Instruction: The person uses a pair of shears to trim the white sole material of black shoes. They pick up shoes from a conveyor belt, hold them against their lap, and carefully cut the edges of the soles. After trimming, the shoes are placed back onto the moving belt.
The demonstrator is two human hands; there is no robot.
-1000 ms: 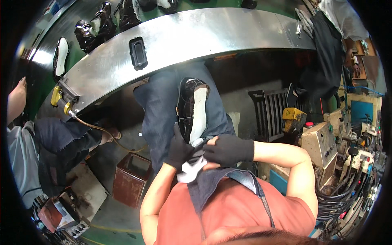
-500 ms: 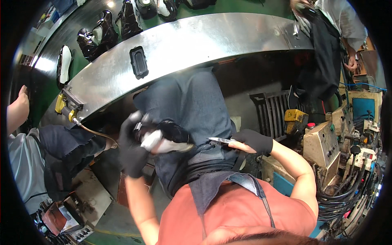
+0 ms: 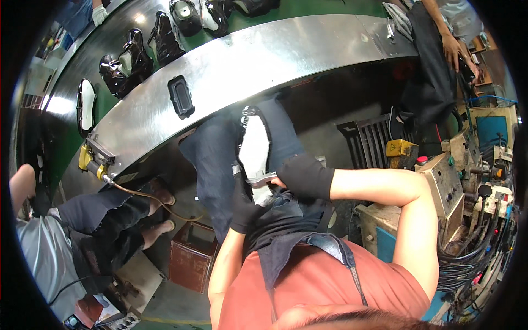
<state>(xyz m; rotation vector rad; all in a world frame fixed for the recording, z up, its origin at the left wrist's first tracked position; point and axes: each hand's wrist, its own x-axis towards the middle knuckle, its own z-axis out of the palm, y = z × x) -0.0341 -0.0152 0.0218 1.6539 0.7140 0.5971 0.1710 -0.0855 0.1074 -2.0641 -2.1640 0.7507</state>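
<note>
A black glossy shoe lies sole up across my lap, its white underside showing and its toe toward the bench. My black-gloved left hand grips it around the heel end, with part of the fingers hidden beneath the shoe. From the right, my black-gloved right hand holds a slim silver blade-like hand tool, fingertips bare. That tool lies across the white underside near the heel. Its exact kind cannot be made out.
Ahead curves a metal bench with a black tray. Several glossy black shoes stand beyond it on a green surface. A yellow air tool hangs at left, near a seated co-worker. Machinery crowds the right.
The shoe has swung from sideways to pointing away from me, sole up. My right hand has moved left, bringing the silver tool onto the shoe. A co-worker's hands at far right have shifted.
</note>
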